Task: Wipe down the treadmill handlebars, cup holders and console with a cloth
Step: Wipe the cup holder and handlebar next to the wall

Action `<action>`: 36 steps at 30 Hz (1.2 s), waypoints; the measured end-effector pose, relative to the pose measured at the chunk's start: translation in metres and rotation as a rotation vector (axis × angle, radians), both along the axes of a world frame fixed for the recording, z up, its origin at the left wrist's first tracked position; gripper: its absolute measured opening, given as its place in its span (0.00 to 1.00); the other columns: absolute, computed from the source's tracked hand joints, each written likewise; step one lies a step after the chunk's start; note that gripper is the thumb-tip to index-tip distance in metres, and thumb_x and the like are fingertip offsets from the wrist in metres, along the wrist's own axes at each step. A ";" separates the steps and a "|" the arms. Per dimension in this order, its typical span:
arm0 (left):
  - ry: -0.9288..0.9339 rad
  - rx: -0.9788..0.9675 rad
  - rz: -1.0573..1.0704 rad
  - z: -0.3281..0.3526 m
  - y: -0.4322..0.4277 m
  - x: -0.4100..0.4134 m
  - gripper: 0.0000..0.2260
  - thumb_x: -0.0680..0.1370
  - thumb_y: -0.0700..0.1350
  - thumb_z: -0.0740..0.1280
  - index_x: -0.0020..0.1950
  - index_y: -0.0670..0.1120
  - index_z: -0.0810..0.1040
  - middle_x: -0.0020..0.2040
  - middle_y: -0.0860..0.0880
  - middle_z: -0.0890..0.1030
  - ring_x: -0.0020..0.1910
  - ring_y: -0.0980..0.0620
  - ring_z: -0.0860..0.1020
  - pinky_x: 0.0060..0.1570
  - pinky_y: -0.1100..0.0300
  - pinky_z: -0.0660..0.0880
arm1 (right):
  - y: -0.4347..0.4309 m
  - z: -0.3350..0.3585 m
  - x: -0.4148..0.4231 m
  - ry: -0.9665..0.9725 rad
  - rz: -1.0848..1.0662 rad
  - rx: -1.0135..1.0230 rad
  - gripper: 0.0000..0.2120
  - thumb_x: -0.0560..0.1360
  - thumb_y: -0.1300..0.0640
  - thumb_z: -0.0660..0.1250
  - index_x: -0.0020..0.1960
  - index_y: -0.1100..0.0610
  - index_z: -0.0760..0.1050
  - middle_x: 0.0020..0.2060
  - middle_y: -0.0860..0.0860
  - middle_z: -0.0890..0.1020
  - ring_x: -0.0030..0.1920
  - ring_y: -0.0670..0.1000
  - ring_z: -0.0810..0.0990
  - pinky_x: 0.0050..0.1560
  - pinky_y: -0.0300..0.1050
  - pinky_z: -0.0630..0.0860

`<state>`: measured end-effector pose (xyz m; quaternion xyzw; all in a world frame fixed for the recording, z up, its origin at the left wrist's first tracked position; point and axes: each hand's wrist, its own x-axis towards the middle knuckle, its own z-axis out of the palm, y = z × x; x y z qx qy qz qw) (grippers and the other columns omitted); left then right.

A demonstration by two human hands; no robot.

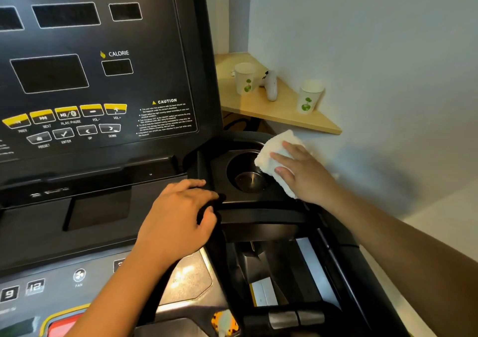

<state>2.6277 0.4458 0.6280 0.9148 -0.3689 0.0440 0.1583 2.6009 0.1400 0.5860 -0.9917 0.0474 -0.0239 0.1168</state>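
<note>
Head view, one entry per item.
- Cloth — white, folded, lying on the right rim of the cup holder, just beside the console.
- Your right hand: fingers flat on the cloth, pressing, not curled round it.
- Your left hand: fingers wrapped over the black handlebar, gripping it.
- Risk — pressed flat, the cloth may skim the rim, miss the well's bottom, or slide out from under your palm.

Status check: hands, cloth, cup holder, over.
Right hand presses white cloth onto cup holder rim. Left hand grips black bar beside it. Nothing in the way.
</note>
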 end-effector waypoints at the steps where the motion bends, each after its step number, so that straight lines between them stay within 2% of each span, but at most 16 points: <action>1: 0.010 0.003 -0.005 0.000 0.000 0.000 0.21 0.73 0.54 0.56 0.57 0.51 0.83 0.55 0.51 0.84 0.65 0.55 0.74 0.61 0.59 0.65 | 0.000 -0.001 0.007 -0.001 -0.007 -0.024 0.22 0.83 0.48 0.53 0.76 0.47 0.61 0.78 0.52 0.57 0.76 0.58 0.56 0.73 0.54 0.58; 4: 0.008 -0.004 -0.014 -0.001 0.002 -0.001 0.22 0.73 0.53 0.55 0.58 0.49 0.83 0.56 0.49 0.84 0.66 0.54 0.74 0.62 0.58 0.65 | 0.003 0.004 0.013 0.034 -0.090 0.051 0.25 0.83 0.47 0.51 0.78 0.50 0.56 0.78 0.54 0.55 0.77 0.58 0.54 0.75 0.55 0.57; 7: -0.015 -0.003 -0.014 0.001 0.001 -0.005 0.22 0.73 0.52 0.55 0.57 0.48 0.84 0.55 0.49 0.84 0.66 0.54 0.74 0.61 0.58 0.65 | 0.006 0.006 -0.001 0.049 -0.135 0.043 0.25 0.84 0.47 0.49 0.78 0.52 0.54 0.78 0.55 0.55 0.77 0.57 0.56 0.73 0.51 0.56; 12: -0.037 -0.007 -0.010 0.004 -0.001 -0.006 0.23 0.72 0.52 0.55 0.57 0.48 0.84 0.56 0.47 0.84 0.64 0.53 0.75 0.59 0.57 0.67 | 0.007 0.010 -0.041 0.190 -0.256 -0.147 0.24 0.83 0.46 0.45 0.76 0.53 0.51 0.73 0.58 0.65 0.67 0.61 0.71 0.71 0.62 0.57; 13: -0.032 -0.006 -0.008 0.004 -0.001 -0.007 0.23 0.72 0.53 0.55 0.57 0.48 0.84 0.56 0.47 0.84 0.64 0.52 0.75 0.59 0.56 0.68 | 0.007 0.015 -0.049 0.222 -0.249 -0.167 0.25 0.83 0.45 0.45 0.77 0.54 0.51 0.72 0.58 0.66 0.65 0.61 0.73 0.69 0.60 0.60; 15: -0.028 -0.002 -0.003 0.005 -0.002 -0.008 0.23 0.72 0.53 0.55 0.57 0.48 0.84 0.57 0.47 0.83 0.64 0.51 0.76 0.59 0.53 0.70 | 0.008 0.025 -0.066 0.234 -0.219 -0.129 0.25 0.83 0.45 0.46 0.77 0.54 0.53 0.71 0.59 0.68 0.60 0.60 0.76 0.60 0.53 0.69; 17: -0.044 0.020 -0.007 0.005 -0.003 -0.008 0.23 0.72 0.53 0.55 0.56 0.48 0.84 0.56 0.47 0.84 0.64 0.51 0.76 0.59 0.53 0.71 | 0.009 0.028 -0.086 0.205 -0.167 -0.063 0.24 0.83 0.47 0.48 0.77 0.53 0.56 0.72 0.58 0.67 0.58 0.58 0.76 0.54 0.49 0.72; 18: -0.052 0.032 -0.013 0.004 -0.003 -0.008 0.22 0.72 0.53 0.55 0.56 0.48 0.84 0.55 0.48 0.84 0.64 0.51 0.76 0.59 0.52 0.71 | 0.011 0.026 -0.099 0.180 -0.141 -0.025 0.23 0.83 0.48 0.48 0.77 0.51 0.56 0.73 0.56 0.64 0.61 0.57 0.74 0.57 0.48 0.72; 20: -0.057 0.049 -0.013 0.004 -0.004 -0.008 0.22 0.72 0.52 0.55 0.56 0.48 0.84 0.54 0.50 0.84 0.64 0.51 0.76 0.59 0.52 0.71 | 0.017 0.019 -0.123 0.145 -0.131 0.068 0.23 0.83 0.48 0.48 0.77 0.48 0.54 0.77 0.51 0.56 0.73 0.55 0.63 0.68 0.48 0.66; 22: -0.061 0.059 -0.007 0.004 -0.005 -0.005 0.22 0.72 0.53 0.56 0.55 0.48 0.84 0.53 0.49 0.84 0.63 0.50 0.77 0.59 0.51 0.72 | 0.027 0.009 -0.139 0.124 -0.147 0.029 0.25 0.82 0.48 0.48 0.78 0.47 0.51 0.78 0.52 0.54 0.77 0.55 0.54 0.75 0.52 0.60; 25: -0.062 0.067 -0.003 0.005 -0.008 -0.002 0.22 0.72 0.53 0.56 0.55 0.48 0.84 0.52 0.49 0.85 0.62 0.50 0.77 0.58 0.51 0.73 | 0.054 0.006 -0.139 0.081 -0.123 -0.169 0.25 0.80 0.48 0.50 0.77 0.48 0.53 0.75 0.57 0.61 0.75 0.61 0.60 0.72 0.55 0.60; 28: -0.057 0.068 0.002 0.005 -0.009 -0.002 0.21 0.72 0.53 0.56 0.55 0.48 0.84 0.52 0.49 0.84 0.61 0.50 0.78 0.57 0.50 0.73 | 0.081 0.016 -0.116 0.051 -0.044 -0.128 0.25 0.79 0.45 0.44 0.75 0.48 0.58 0.73 0.57 0.65 0.73 0.61 0.63 0.71 0.56 0.60; 31: -0.041 0.057 0.002 0.004 -0.007 -0.001 0.21 0.72 0.53 0.56 0.55 0.48 0.84 0.52 0.50 0.84 0.62 0.51 0.77 0.58 0.50 0.73 | 0.108 0.021 -0.090 -0.023 0.035 -0.059 0.24 0.80 0.45 0.47 0.74 0.48 0.62 0.70 0.56 0.68 0.68 0.60 0.68 0.67 0.57 0.68; 33: -0.031 0.030 0.002 0.003 -0.007 -0.001 0.21 0.72 0.53 0.56 0.56 0.49 0.84 0.52 0.51 0.84 0.63 0.52 0.76 0.58 0.51 0.72 | 0.129 0.019 -0.086 -0.035 0.058 -0.068 0.24 0.80 0.45 0.48 0.74 0.48 0.61 0.72 0.57 0.66 0.70 0.59 0.67 0.68 0.57 0.67; 36: -0.037 -0.015 0.006 0.004 -0.006 -0.005 0.20 0.72 0.51 0.57 0.55 0.49 0.84 0.53 0.51 0.84 0.61 0.53 0.76 0.55 0.54 0.71 | 0.140 0.010 -0.106 -0.069 0.082 -0.081 0.23 0.81 0.46 0.52 0.75 0.46 0.60 0.77 0.56 0.59 0.76 0.58 0.58 0.75 0.55 0.57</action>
